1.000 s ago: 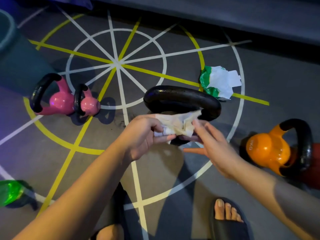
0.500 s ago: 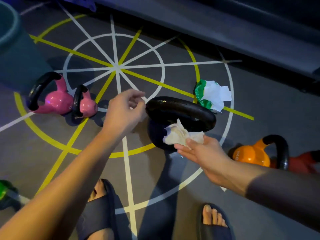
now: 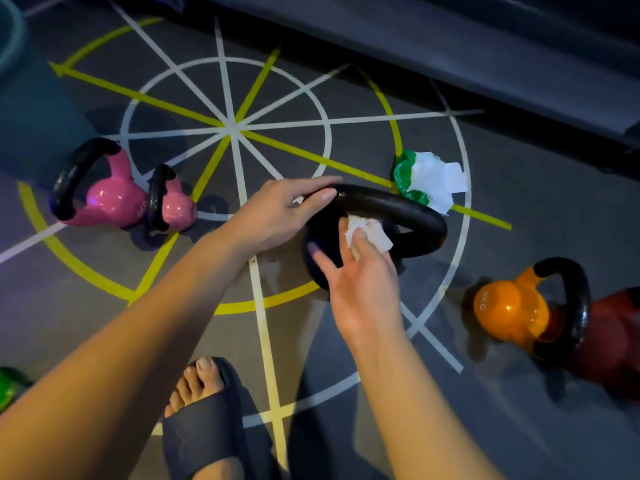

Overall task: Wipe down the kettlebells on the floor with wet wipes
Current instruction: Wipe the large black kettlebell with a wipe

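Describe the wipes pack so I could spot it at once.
Start at the painted wheel of lines on the floor. On its right side, beyond the black kettlebell, lies the wipes pack. It alone is green and white, with white sheets sticking out.

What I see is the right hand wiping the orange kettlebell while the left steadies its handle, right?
No. In the head view the right hand holds the wipe on the black kettlebell, while the left hand steadies its handle.
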The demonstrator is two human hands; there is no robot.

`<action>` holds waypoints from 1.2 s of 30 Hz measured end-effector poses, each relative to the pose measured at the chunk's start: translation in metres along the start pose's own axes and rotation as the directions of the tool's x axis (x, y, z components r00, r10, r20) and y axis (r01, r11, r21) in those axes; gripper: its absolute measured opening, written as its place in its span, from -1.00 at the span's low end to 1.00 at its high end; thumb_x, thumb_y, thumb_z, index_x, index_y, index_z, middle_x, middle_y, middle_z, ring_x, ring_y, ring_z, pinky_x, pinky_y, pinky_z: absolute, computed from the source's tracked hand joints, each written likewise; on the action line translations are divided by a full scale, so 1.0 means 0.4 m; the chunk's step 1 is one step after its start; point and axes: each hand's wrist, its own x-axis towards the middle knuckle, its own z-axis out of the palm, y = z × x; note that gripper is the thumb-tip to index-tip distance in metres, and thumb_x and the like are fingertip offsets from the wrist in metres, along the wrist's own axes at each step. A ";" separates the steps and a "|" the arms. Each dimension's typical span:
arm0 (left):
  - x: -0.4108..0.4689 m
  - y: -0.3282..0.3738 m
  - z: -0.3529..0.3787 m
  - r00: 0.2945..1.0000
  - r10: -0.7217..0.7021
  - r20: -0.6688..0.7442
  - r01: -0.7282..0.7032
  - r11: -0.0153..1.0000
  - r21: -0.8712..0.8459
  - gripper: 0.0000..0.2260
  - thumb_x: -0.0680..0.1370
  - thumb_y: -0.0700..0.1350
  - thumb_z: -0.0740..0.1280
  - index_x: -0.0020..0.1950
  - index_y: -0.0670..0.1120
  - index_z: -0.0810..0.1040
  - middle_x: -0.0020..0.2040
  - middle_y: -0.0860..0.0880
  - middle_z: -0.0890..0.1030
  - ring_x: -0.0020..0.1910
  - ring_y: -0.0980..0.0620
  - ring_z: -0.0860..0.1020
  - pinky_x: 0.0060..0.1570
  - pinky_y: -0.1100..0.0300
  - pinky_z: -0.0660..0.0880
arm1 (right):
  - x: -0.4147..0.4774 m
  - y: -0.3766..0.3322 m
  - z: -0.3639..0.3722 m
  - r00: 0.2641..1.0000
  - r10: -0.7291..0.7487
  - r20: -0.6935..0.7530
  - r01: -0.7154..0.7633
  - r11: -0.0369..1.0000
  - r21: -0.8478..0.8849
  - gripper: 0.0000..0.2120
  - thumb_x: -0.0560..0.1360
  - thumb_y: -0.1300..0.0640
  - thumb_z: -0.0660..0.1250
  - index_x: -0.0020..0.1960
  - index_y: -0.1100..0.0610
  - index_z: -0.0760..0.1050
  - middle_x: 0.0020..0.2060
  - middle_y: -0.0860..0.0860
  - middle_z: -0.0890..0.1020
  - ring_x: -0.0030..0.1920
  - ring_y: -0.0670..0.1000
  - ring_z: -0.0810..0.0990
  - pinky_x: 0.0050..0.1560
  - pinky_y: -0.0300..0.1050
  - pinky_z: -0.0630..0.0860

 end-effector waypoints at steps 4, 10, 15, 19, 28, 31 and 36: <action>0.002 -0.005 -0.002 1.000 -0.015 0.006 0.015 1.000 0.001 -0.67 0.68 0.21 0.19 0.43 0.30 0.49 0.31 0.22 0.61 0.35 0.22 0.50 0.37 0.13 0.43 | 0.008 -0.010 -0.016 0.996 0.026 0.089 -0.030 0.999 0.041 -0.59 0.69 0.31 0.17 0.49 0.06 0.41 0.33 0.04 0.62 0.30 -0.01 0.61 0.19 0.44 0.54; 0.008 -0.006 -0.012 0.999 -0.021 0.041 0.021 1.000 -0.015 -0.67 0.66 0.22 0.20 0.43 0.35 0.47 0.31 0.23 0.61 0.27 0.29 0.52 0.35 0.16 0.43 | 0.023 0.012 0.025 0.997 -0.004 0.082 -0.007 0.992 0.130 -0.60 0.69 0.33 0.15 0.48 0.07 0.42 0.30 0.06 0.63 0.33 0.00 0.59 0.25 0.27 0.57; 0.020 -0.004 -0.031 0.997 -0.037 0.066 0.035 0.999 0.025 -0.64 0.61 0.29 0.24 0.41 0.40 0.46 0.32 0.22 0.61 0.30 0.21 0.54 0.31 0.14 0.47 | 0.050 0.062 0.050 0.996 -0.066 -0.061 0.062 0.996 -0.065 -0.70 0.67 0.29 0.25 0.34 0.06 0.53 0.17 0.00 0.69 0.20 -0.11 0.63 0.28 -0.12 0.53; 0.024 -0.006 -0.040 0.994 -0.051 0.097 0.054 0.998 -0.032 -0.65 0.57 0.29 0.28 0.36 0.38 0.51 0.22 0.24 0.66 0.22 0.29 0.56 0.24 0.21 0.48 | 0.042 0.039 0.021 0.998 -0.022 -0.053 0.022 1.000 0.008 -0.70 0.66 0.34 0.23 0.36 0.17 0.51 0.21 0.09 0.68 0.25 -0.03 0.64 0.34 -0.11 0.51; 0.021 -0.009 -0.034 0.995 -0.039 0.089 0.045 0.996 -0.073 -0.64 0.57 0.31 0.27 0.36 0.38 0.51 0.26 0.29 0.62 0.29 0.33 0.51 0.32 0.22 0.41 | 0.019 0.063 0.036 0.997 0.072 0.007 -0.071 0.994 -0.084 -0.64 0.67 0.28 0.22 0.33 -0.09 0.50 0.20 -0.14 0.66 0.21 -0.21 0.56 0.45 0.04 0.23; 0.020 -0.007 -0.035 0.995 -0.028 0.095 0.036 0.996 -0.079 -0.60 0.53 0.35 0.24 0.37 0.38 0.51 0.23 0.28 0.63 0.27 0.32 0.52 0.25 0.23 0.41 | 0.034 0.062 0.025 0.999 0.031 -0.029 -0.038 0.948 -0.315 -0.74 0.67 0.22 0.27 0.13 -0.14 0.57 -0.01 -0.21 0.70 0.08 -0.19 0.61 0.40 0.13 0.40; 0.023 -0.011 -0.040 0.993 -0.030 0.111 0.037 0.997 -0.065 -0.60 0.57 0.32 0.26 0.39 0.34 0.51 0.24 0.28 0.64 0.27 0.33 0.52 0.34 0.16 0.45 | 0.060 0.032 0.001 0.987 -0.161 0.020 0.123 0.659 -0.742 -0.82 0.65 0.04 0.30 0.02 -0.20 0.63 -0.02 -0.17 0.70 0.11 -0.11 0.62 0.28 0.02 0.51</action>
